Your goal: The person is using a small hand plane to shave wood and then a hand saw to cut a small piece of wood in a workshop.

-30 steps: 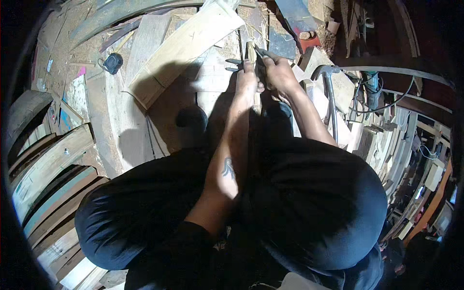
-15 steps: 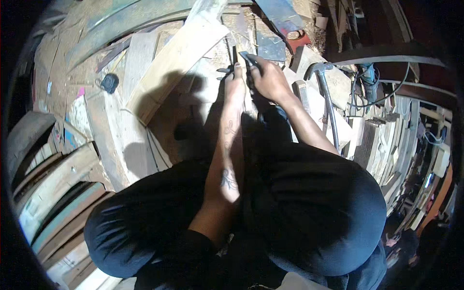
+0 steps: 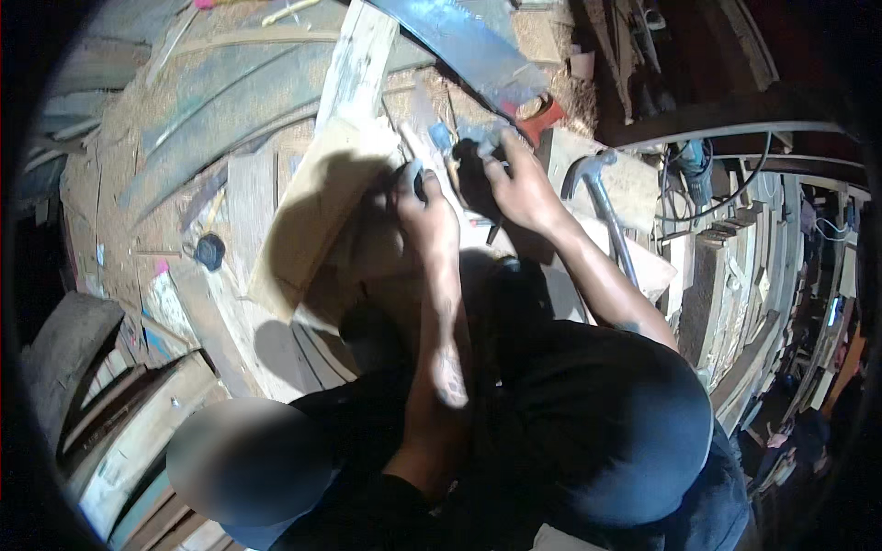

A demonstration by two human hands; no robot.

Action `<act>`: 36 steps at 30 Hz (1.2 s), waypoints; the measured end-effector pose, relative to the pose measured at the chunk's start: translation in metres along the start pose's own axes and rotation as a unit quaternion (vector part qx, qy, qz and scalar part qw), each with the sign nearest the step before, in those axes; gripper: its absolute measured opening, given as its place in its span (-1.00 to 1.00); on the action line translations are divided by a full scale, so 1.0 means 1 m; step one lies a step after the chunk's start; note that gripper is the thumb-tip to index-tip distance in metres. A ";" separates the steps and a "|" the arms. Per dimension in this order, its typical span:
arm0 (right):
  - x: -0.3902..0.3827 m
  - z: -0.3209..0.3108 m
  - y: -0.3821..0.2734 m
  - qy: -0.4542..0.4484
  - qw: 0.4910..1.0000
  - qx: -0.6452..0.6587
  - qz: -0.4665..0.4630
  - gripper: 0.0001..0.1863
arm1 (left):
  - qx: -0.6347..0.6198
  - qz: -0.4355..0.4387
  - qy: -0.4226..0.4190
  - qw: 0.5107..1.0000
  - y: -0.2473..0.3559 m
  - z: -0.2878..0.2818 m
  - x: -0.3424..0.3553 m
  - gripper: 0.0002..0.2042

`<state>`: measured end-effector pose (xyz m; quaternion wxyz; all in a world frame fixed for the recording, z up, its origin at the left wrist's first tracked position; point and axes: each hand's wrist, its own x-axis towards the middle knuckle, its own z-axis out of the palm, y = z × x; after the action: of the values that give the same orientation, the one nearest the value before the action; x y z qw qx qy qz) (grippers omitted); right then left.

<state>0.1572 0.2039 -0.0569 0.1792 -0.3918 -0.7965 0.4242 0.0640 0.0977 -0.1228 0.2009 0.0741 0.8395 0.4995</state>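
My left hand (image 3: 428,213) is over the near right end of a broad pale board (image 3: 317,216), its fingers curled in shadow around something small and greyish that I cannot make out. To the right, my right hand (image 3: 522,184) has thumb and fingers pinched together, with a small grey thing at their tips, too blurred to name. Between the hands lies a slim tool with a blue end (image 3: 441,138) and a yellowish shaft. A handsaw (image 3: 478,50) with a red handle lies beyond my right hand. A claw hammer (image 3: 602,197) rests beside my right forearm.
A black tape measure (image 3: 209,251) sits on the planks at left. A power tool (image 3: 695,174) with a looped cable stands at right, near stacked boards (image 3: 735,266). Curved timber pieces (image 3: 147,432) are piled at lower left. Sawdust covers the floor.
My hands have come apart from their close grip on a slim yellowish piece: the left has drawn back leftward, the right has shifted slightly right. The whole view has also shifted.
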 end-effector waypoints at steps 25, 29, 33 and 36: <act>-0.228 -0.351 -0.385 -0.188 0.912 0.000 0.363 -0.43 | 0.207 -0.012 -0.482 0.851 0.290 -0.380 -0.028 -0.58; -0.343 -0.369 -0.353 -0.026 0.909 0.030 0.414 -0.37 | 0.202 0.041 -0.602 0.771 0.278 -0.463 0.017 -0.63; -0.492 -0.344 -0.353 0.167 0.721 0.124 0.661 -0.52 | 0.353 -0.119 -0.578 0.726 0.386 -0.417 -0.047 -0.62; -0.511 -0.336 -0.416 0.139 0.648 0.197 0.723 -0.50 | 0.421 -0.078 -0.530 0.732 0.380 -0.394 -0.001 -0.58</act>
<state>0.4899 -0.1518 0.4999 -0.0028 -0.8529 -0.1243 0.5070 -0.1261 -0.0353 0.3732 0.5993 0.3383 0.7243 -0.0430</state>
